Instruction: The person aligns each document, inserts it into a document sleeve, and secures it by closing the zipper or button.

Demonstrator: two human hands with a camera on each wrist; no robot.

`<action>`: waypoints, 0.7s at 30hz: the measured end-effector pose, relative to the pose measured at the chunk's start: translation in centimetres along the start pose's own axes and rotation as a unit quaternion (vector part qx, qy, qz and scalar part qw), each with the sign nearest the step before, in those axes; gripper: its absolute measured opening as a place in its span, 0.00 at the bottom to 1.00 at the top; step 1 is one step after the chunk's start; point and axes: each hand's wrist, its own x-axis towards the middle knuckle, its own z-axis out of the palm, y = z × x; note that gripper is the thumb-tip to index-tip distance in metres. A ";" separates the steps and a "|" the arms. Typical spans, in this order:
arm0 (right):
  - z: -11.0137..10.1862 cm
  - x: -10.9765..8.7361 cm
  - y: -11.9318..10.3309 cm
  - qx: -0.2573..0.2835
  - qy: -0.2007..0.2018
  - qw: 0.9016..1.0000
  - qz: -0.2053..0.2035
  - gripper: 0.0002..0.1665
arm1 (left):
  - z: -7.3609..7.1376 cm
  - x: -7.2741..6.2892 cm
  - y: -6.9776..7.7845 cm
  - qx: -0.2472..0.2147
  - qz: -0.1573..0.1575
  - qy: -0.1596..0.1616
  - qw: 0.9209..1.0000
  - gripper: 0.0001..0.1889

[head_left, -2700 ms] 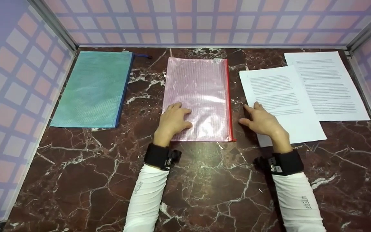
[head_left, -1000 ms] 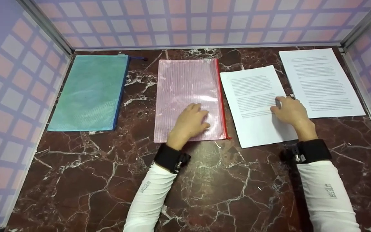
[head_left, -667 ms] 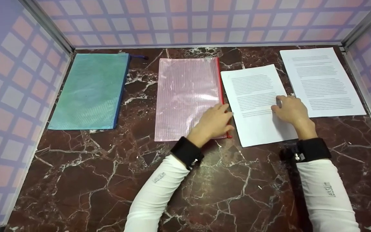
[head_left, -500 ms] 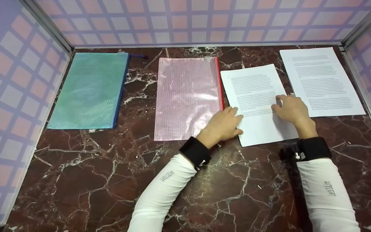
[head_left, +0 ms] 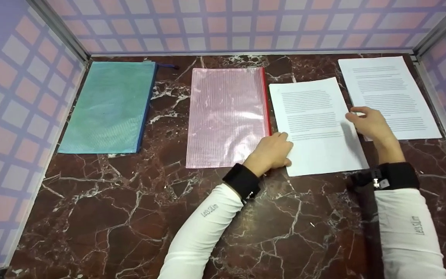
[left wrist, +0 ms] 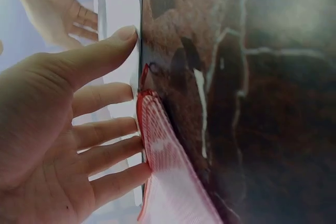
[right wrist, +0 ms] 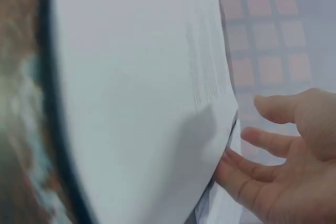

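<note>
Printed sheets of paper [head_left: 316, 151] lie slightly turned on the marble-patterned table, just right of a pink mesh zipper pouch [head_left: 227, 108] with a red zipper edge. My left hand [head_left: 272, 152] is at the sheets' lower left edge, overlapping the pouch's zipper side. In the left wrist view its fingers [left wrist: 107, 129] are extended, tips at the paper's edge and the red zipper. At the right edge of the same sheets is my right hand [head_left: 372, 123], thumb and fingers apart. The right wrist view shows its lower fingers [right wrist: 239, 182] against that edge, palm facing the paper.
A second set of printed sheets [head_left: 385, 85] lies at the far right, partly behind my right hand. On the left is a green mesh pouch [head_left: 107, 108] with a blue zipper edge. Checkered panels [head_left: 230, 27] enclose the back and sides.
The nearer sheets have shifted left, away from the far-right sheets and up beside the pink pouch. My left hand moved right, off the pouch, to their left edge; my right hand moved to their right edge.
</note>
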 end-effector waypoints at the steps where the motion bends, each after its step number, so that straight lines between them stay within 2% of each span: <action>1: -0.1 0.0 0.2 0.017 -0.009 1.000 0.016 0.46 | 0.0 0.0 -0.1 -0.003 -0.001 0.000 1.000 0.20; 5: -0.3 0.0 0.6 0.061 -0.036 0.996 0.058 0.50 | 0.1 0.0 -0.1 -0.012 0.003 0.001 1.000 0.19; 10: -0.5 0.1 0.5 0.074 -0.068 0.993 0.066 0.56 | 0.0 -0.1 -0.1 -0.011 0.002 0.001 1.000 0.19; 12: -0.5 0.2 0.5 0.100 -0.086 0.989 0.067 0.58 | 0.0 -0.2 -0.1 -0.012 0.000 0.001 1.000 0.19; 17: -0.1 0.7 1.0 0.174 -0.095 0.977 0.075 0.54 | 0.1 -0.2 -0.1 -0.016 0.001 0.003 1.000 0.19; 21: 0.3 0.9 1.6 0.170 -0.090 0.979 0.071 0.50 | 0.3 -0.2 -0.2 -0.011 0.001 0.006 1.000 0.20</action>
